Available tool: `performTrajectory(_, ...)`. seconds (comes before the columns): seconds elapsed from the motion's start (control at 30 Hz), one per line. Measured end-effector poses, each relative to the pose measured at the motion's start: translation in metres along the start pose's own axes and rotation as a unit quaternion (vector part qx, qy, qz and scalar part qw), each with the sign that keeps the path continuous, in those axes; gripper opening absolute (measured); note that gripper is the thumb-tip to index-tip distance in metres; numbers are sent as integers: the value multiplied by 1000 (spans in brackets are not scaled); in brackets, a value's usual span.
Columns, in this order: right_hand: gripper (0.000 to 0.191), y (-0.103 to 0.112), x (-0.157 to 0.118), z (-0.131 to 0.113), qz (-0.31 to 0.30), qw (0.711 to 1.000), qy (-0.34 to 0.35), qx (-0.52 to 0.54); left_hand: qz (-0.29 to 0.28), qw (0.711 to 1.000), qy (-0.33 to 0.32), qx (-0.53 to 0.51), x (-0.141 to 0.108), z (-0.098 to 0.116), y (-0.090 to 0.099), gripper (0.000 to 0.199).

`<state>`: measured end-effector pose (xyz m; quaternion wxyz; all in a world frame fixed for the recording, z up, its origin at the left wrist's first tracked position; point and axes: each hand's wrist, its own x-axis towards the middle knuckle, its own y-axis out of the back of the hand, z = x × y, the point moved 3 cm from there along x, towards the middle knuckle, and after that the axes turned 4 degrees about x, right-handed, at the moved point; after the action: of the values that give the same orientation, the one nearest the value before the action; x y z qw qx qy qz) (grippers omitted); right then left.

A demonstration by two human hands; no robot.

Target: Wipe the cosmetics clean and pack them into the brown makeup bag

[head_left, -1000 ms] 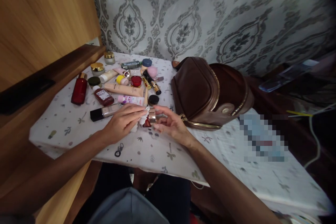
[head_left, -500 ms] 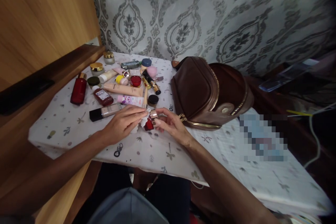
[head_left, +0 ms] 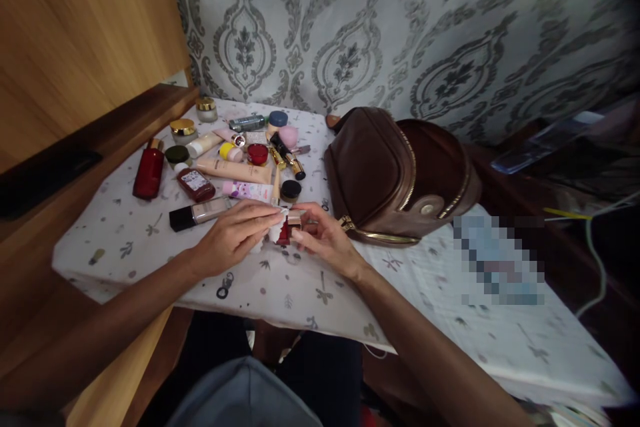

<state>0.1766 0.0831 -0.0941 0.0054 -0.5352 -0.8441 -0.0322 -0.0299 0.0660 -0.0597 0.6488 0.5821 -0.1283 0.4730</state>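
Note:
My left hand (head_left: 231, 235) is closed on a crumpled white tissue (head_left: 275, 232), which it presses against a small red bottle (head_left: 284, 235) with a shiny metallic cap (head_left: 295, 219). From the other side, my right hand (head_left: 330, 239) grips this bottle near its cap, thumb and fingers around it. Part of the bottle is hidden behind the tissue and fingers. Just beyond my hands sit a black-lidded jar (head_left: 291, 190) and a pink-and-white tube (head_left: 247, 191). A foundation bottle with a black cap (head_left: 200, 213) lies left of my left hand.
A brown leather bag (head_left: 373, 167) stands unzipped on the right of the cloth-covered table (head_left: 175, 273). Tubes, jars and lipsticks crowd the back left, with a tall red bottle (head_left: 149, 173) at the edge. Patterned wall behind; wooden cabinet (head_left: 90, 20) at left.
The small red bottle has turned slightly between my hands, its cap now tilted differently. Both hands stay almost in place, and the other things have not moved.

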Motion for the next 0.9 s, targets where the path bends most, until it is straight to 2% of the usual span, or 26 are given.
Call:
performTrajectory(0.13, 50, 1, 0, 0, 0, 1000, -15, 12, -8, 1000, 6, 7, 2, 0, -1, 40)
performTrajectory(0.27, 70, -1, -3, -4, -33, 997, -8, 70, -5, 999, 22, 25, 2, -3, -1, 38)
performTrajectory(0.33, 74, -1, -4, -6, -43, 995, 4, 87, 1, 999, 29, 38, 0, -5, -1, 36)
performTrajectory(0.77, 47, 3, -1, -2, 18, 999, 2, -42, -12, 1000, 16, 7, 2, 0, 0, 39)
performTrajectory(0.9, 49, 3, -2, -4, 10, 1000, -5, -5, -18, 1000, 23, 10, 1, -2, -2, 40)
